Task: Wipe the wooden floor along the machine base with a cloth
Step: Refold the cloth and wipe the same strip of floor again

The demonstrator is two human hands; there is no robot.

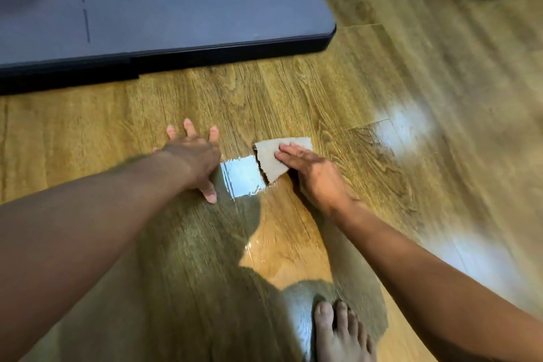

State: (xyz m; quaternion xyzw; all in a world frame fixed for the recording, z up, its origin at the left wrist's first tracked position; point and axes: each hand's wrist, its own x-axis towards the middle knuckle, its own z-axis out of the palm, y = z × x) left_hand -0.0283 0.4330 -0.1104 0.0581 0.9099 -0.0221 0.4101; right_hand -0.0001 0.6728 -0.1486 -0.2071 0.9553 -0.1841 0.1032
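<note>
The beige cloth [271, 160] is pressed under the straight-fingered right hand [311, 169] for wiping; the left hand [191, 156] is splayed at nine o'clock for support.

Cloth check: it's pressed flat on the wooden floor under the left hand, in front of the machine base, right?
Not the left. The head view shows the cloth pressed flat on the wooden floor under the right hand, in front of the machine base; the left hand rests bare on the floor beside it.
</note>
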